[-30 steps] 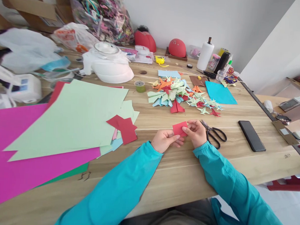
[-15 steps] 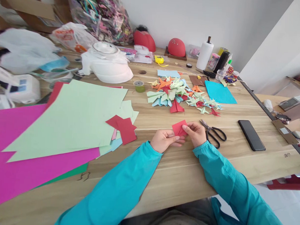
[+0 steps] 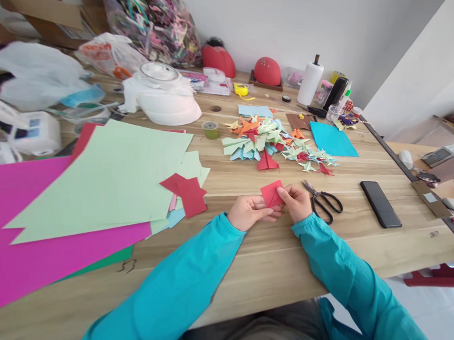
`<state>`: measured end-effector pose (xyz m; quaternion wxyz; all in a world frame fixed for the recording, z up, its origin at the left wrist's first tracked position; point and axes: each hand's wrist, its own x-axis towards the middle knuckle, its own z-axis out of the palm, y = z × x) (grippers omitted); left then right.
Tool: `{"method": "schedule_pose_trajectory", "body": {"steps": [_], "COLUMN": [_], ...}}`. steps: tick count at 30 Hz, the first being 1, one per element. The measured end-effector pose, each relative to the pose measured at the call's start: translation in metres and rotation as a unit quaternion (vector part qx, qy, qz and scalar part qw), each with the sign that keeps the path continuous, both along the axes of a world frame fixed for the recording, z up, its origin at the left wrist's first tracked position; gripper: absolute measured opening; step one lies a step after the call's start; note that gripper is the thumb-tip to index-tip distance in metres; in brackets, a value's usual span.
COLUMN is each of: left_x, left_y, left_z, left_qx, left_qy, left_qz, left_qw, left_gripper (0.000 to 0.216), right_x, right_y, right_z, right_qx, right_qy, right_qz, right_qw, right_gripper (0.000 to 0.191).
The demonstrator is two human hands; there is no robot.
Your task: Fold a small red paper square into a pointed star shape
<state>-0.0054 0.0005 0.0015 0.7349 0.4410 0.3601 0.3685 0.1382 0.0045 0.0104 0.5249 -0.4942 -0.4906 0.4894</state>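
A small folded square of red paper (image 3: 270,193) is held up between both hands over the table. My left hand (image 3: 250,211) supports it from below and behind, its thumb near the lower edge. With thumb and fingers my right hand (image 3: 295,200) pinches the paper's right side. A crease shows on the face toward me. Just right of my right hand lie black-handled scissors (image 3: 323,199). Beyond the hands is a heap of folded paper cranes (image 3: 268,136) in green, orange, red and blue. Some red paper pieces (image 3: 190,196) lie left of my left hand.
Large light green sheets (image 3: 110,175) and a magenta sheet (image 3: 57,278) cover the left side. A black phone (image 3: 380,204) lies at the right, a turquoise sheet (image 3: 333,139) behind it. A white cap (image 3: 168,100) and a yellow tape measure (image 3: 241,90) stand farther back.
The red paper and both hands have hardly moved. My right thumb has shifted slightly up and right along the paper.
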Motion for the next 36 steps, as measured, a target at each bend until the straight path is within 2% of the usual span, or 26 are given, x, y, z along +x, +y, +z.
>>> {"method": "schedule_pose_trajectory", "body": {"steps": [4, 11, 20, 29, 36], "left_x": [0.0004, -0.0005, 0.0001, 0.0015, 0.0018], "left_y": [-0.0005, 0.0011, -0.0006, -0.001, -0.0052], "left_z": [-0.0004, 0.0026, 0.0032, 0.0009, 0.0085], "left_qx": [-0.006, -0.041, 0.039, 0.021, 0.019], "left_qy": [0.001, -0.033, 0.037, 0.037, 0.039], "left_qz": [-0.001, -0.012, 0.025, 0.012, 0.021], "left_qw": [1.0, 0.999, 0.998, 0.999, 0.999], "left_gripper": [0.03, 0.037, 0.032, 0.035, 0.033], "right_x": [0.0009, 0.0005, 0.0028, 0.001, 0.0007], "right_y": [0.0012, 0.0001, 0.0024, 0.0001, -0.0006], "right_z": [-0.0018, 0.0027, -0.0014, 0.0022, 0.0003], "right_qx": [0.019, 0.027, 0.007, 0.003, 0.023], "right_qy": [-0.016, -0.02, 0.007, 0.001, -0.03], "right_qz": [-0.015, -0.021, -0.002, 0.029, 0.028], "right_qw": [1.0, 0.999, 1.0, 1.0, 0.999], "right_gripper": [0.033, 0.034, 0.034, 0.034, 0.035]}}
